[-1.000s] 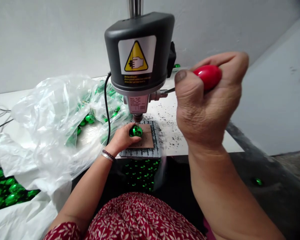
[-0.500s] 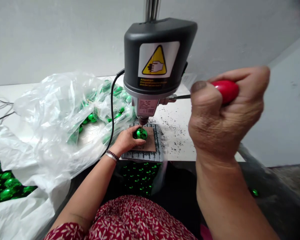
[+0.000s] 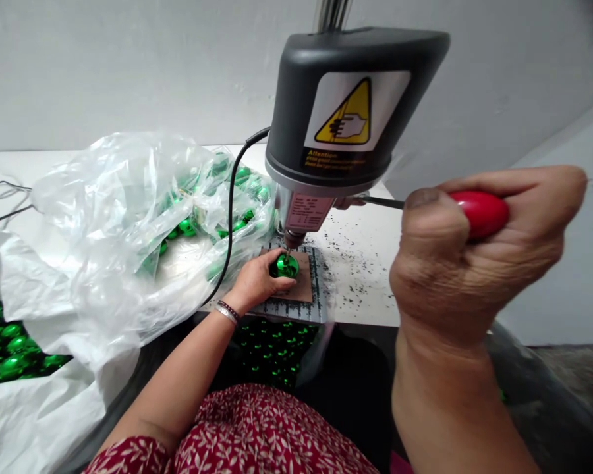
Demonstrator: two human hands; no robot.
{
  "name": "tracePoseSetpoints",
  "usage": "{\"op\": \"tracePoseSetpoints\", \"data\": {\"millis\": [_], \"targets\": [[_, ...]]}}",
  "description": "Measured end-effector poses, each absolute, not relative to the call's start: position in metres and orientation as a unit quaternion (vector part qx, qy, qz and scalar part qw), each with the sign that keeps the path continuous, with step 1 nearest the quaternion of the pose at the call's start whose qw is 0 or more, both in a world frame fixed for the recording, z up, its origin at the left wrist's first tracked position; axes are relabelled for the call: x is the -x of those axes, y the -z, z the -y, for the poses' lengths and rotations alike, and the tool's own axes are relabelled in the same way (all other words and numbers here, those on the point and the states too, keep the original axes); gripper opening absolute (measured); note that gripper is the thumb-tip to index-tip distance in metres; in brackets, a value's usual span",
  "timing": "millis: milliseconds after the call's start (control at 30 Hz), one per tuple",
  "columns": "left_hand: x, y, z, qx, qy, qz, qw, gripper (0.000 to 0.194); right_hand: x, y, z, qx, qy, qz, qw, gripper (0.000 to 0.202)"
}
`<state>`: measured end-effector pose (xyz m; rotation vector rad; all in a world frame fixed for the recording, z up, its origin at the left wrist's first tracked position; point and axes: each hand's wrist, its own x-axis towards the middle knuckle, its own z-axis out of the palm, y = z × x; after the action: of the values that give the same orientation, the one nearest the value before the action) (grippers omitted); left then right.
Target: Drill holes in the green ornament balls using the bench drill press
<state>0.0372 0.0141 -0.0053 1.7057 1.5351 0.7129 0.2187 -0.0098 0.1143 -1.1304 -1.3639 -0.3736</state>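
Note:
A shiny green bauble stands under the bit of a dark grey bench drill press. My left hand holds the bauble from the left, thumb and fingers curved around it. Beneath it lies a brown board on the slotted metal base. My right hand is wrapped round the red knob of the drill press lever, high at the right. Whether the bit touches the bauble or has gone into it, I cannot tell.
Clear plastic bags with several green baubles cover the table's left side. More green baubles lie in a white bag at lower left, and others below the table edge. A black cable hangs beside the drill. Dark shavings litter the white table.
The lever knob and my right hand appear lower and further right. The drill head also shows further right and more tilted, as the view has shifted. My left hand still holds the bauble.

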Motion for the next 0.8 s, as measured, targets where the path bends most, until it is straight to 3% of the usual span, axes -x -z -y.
{"op": "tracePoseSetpoints", "data": {"millis": [100,300,467,800], "targets": [[-0.0405,0.004,-0.0112,-0.648,-0.276,-0.618,0.35,0.068,-0.219,-0.1137,0.0094,0.488,0.153,0.594,0.621,0.011],[-0.0403,0.0036,-0.0145,-0.644,-0.296,-0.617,0.343,0.049,-0.2189,-0.1144,0.0102,0.481,0.139,0.598,0.626,0.01],[-0.038,0.002,-0.0149,-0.671,-0.256,-0.609,0.337,0.064,-0.2188,-0.1146,0.0096,0.47,0.13,0.6,0.635,0.01],[-0.0392,0.0043,-0.0115,-0.662,-0.26,-0.619,0.334,0.063,-0.2181,-0.1132,0.0093,0.482,0.139,0.594,0.629,0.011]]}}
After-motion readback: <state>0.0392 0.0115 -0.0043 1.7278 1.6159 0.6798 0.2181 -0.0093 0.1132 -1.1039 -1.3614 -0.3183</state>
